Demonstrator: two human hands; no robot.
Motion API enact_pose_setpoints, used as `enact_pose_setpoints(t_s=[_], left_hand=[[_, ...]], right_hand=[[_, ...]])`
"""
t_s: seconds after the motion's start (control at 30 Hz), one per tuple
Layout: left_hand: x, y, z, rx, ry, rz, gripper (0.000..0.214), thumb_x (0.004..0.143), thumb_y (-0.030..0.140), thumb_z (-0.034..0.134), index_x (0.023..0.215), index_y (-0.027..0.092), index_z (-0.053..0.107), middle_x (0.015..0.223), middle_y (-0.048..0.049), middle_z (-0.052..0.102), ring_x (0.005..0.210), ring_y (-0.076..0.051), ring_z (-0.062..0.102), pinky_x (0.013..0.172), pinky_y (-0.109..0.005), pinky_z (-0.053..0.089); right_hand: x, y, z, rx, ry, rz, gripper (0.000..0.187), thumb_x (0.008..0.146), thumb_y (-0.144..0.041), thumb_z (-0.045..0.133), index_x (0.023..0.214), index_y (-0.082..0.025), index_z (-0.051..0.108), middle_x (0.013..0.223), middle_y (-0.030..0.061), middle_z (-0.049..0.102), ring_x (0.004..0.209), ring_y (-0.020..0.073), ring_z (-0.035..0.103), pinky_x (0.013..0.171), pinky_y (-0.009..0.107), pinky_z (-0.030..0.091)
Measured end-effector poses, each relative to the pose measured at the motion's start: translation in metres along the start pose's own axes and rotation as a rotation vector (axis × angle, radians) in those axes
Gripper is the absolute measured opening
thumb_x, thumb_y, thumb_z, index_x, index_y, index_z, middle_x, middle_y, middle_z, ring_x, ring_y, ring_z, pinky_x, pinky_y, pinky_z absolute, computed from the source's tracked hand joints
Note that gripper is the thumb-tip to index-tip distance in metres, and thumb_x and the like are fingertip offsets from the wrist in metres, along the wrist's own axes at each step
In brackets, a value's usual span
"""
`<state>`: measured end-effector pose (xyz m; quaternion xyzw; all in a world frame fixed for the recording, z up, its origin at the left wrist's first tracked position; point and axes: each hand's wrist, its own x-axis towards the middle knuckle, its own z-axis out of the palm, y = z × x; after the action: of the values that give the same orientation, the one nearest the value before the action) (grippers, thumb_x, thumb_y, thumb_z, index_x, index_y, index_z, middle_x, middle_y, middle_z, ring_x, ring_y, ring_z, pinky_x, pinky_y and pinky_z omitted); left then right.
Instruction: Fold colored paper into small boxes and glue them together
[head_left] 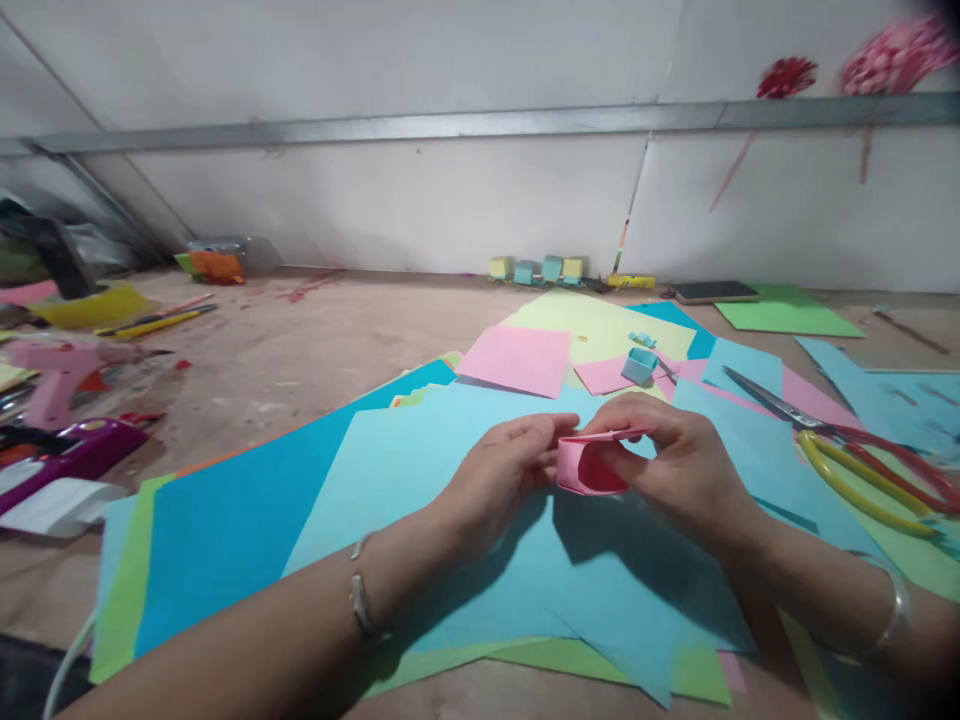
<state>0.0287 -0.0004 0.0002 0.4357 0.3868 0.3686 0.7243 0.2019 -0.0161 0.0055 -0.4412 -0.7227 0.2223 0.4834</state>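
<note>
Fingers of the right hand (690,470) pinch a pink paper loop (571,467), probably preserving its curve; whether the left hand (504,458) grips is unclear.

Paper piece (571,466) above sheets (405,460); scissors (816,427) right, glue gun (56,365) left, cubes (553,268) behind near wall (375,200).

Open way left of hands (495,465) over flat dark-blue sheet (240,500); scissors (820,428) obstruct right, small paper box (639,367) ahead.

Slim silvery bangle (361,606) on each wrist (399,570)
</note>
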Motion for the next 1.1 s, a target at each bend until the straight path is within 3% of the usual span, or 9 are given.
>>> enact_pose_setpoints(t_s=[0.1, 0.17, 0.37, 0.57, 0.7, 0.87, 0.97, 1.1], left_hand=[[0.0, -0.004, 0.0, -0.099, -0.151, -0.069, 0.026, 0.085, 0.03, 0.062, 0.097, 0.011, 0.074, 0.094, -0.012, 0.07, 0.082, -0.018, 0.063, 0.082, -0.033, 0.053], [0.0, -0.006, 0.0, -0.138, -0.191, -0.077, 0.023, 0.085, 0.029, 0.064, 0.092, 0.01, 0.074, 0.09, -0.011, 0.069, 0.082, -0.017, 0.061, 0.084, -0.033, 0.052], [-0.001, -0.008, 0.0, -0.241, -0.201, -0.142, 0.024, 0.083, 0.031, 0.07, 0.087, 0.008, 0.073, 0.083, -0.009, 0.067, 0.078, -0.016, 0.061, 0.083, -0.034, 0.052], [-0.001, -0.006, 0.004, -0.256, -0.205, -0.159, 0.021, 0.082, 0.03, 0.071, 0.084, 0.01, 0.073, 0.079, -0.0075, 0.066, 0.073, -0.014, 0.06, 0.078, -0.03, 0.052], [-0.002, -0.005, 0.003, -0.23, -0.232, -0.141, 0.021, 0.084, 0.03, 0.068, 0.094, 0.012, 0.075, 0.087, -0.0091, 0.067, 0.078, -0.016, 0.06, 0.079, -0.031, 0.054], [-0.003, -0.006, -0.001, -0.226, -0.281, -0.108, 0.046, 0.08, 0.041, 0.073, 0.118, 0.016, 0.069, 0.104, -0.0114, 0.067, 0.085, -0.017, 0.062, 0.084, -0.033, 0.052], [-0.003, -0.005, -0.002, -0.25, -0.319, -0.102, 0.052, 0.074, 0.043, 0.078, 0.117, 0.014, 0.07, 0.096, -0.0099, 0.069, 0.079, -0.015, 0.061, 0.081, -0.028, 0.051], [-0.005, -0.006, 0.001, -0.29, -0.336, -0.113, 0.044, 0.075, 0.041, 0.078, 0.109, 0.013, 0.073, 0.086, -0.008, 0.068, 0.075, -0.014, 0.06, 0.077, -0.026, 0.049]], right_hand=[[-0.002, -0.004, 0.0, 0.058, -0.011, 0.064, 0.016, 0.075, -0.014, 0.061, 0.073, -0.024, 0.073, 0.074, 0.001, 0.07, 0.07, 0.0167, 0.064, 0.062, 0.031, 0.05], [-0.002, -0.007, 0.0, 0.06, -0.018, 0.122, 0.016, 0.074, -0.014, 0.061, 0.072, -0.024, 0.074, 0.073, 0.0011, 0.07, 0.069, 0.0164, 0.064, 0.061, 0.03, 0.05], [-0.001, -0.01, -0.002, 0.024, -0.04, 0.203, 0.016, 0.073, -0.015, 0.059, 0.069, -0.023, 0.072, 0.073, 0.0013, 0.067, 0.069, 0.0164, 0.06, 0.059, 0.029, 0.048], [0.001, -0.013, -0.001, -0.008, 0.052, 0.184, 0.004, 0.071, -0.019, 0.061, 0.068, -0.021, 0.062, 0.069, 0.0003, 0.061, 0.065, 0.0152, 0.053, 0.057, 0.029, 0.043], [0.003, -0.016, -0.003, -0.035, 0.043, 0.156, 0.008, 0.071, -0.021, 0.061, 0.064, -0.021, 0.058, 0.066, -0.0006, 0.058, 0.063, 0.0142, 0.05, 0.056, 0.028, 0.04], [0.003, -0.022, -0.004, -0.051, 0.047, 0.229, 0.005, 0.07, -0.019, 0.059, 0.065, -0.021, 0.059, 0.067, -0.0012, 0.059, 0.064, 0.0141, 0.052, 0.056, 0.026, 0.04], [0.001, -0.023, -0.002, -0.056, 0.052, 0.221, 0.005, 0.069, -0.018, 0.059, 0.065, -0.021, 0.058, 0.067, -0.0009, 0.059, 0.065, 0.0146, 0.052, 0.057, 0.027, 0.039], [-0.002, -0.023, -0.002, -0.068, 0.113, 0.182, 0.009, 0.07, -0.016, 0.061, 0.067, -0.021, 0.055, 0.067, -0.0026, 0.056, 0.065, 0.0136, 0.05, 0.06, 0.027, 0.039]])
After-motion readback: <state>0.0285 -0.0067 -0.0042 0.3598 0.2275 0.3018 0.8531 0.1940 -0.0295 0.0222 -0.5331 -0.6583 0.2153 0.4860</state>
